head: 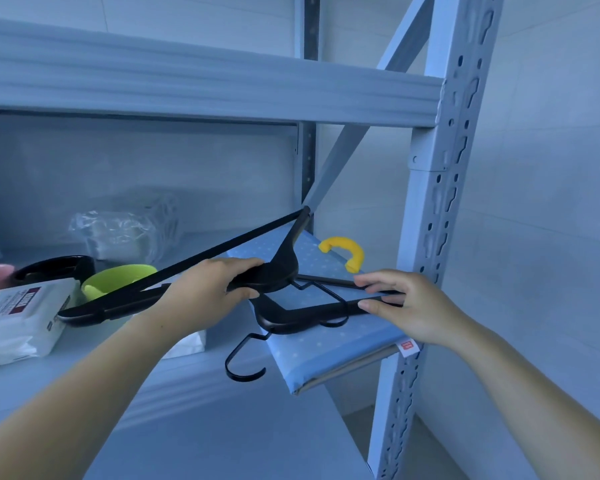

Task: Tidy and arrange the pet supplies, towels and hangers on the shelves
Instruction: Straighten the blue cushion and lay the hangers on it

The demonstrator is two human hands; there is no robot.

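Left grip (208, 289) curls round upper hanger (278, 273), long axis slanting back-right; right grip (406, 306) pinches lower hanger (284, 320), hook nearward.

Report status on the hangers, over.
Left hand gripping upper hanger at its neck. Right hand pinching lower hanger on blue pad. Hangers crossed; green bowl behind upper hanger's arm.

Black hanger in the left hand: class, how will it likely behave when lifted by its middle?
Probably stiff: the black hanger keeps straight arms though the left hand holds only its middle. Likely light, since one grip carries it. Its long arm may snag the green bowl near it.
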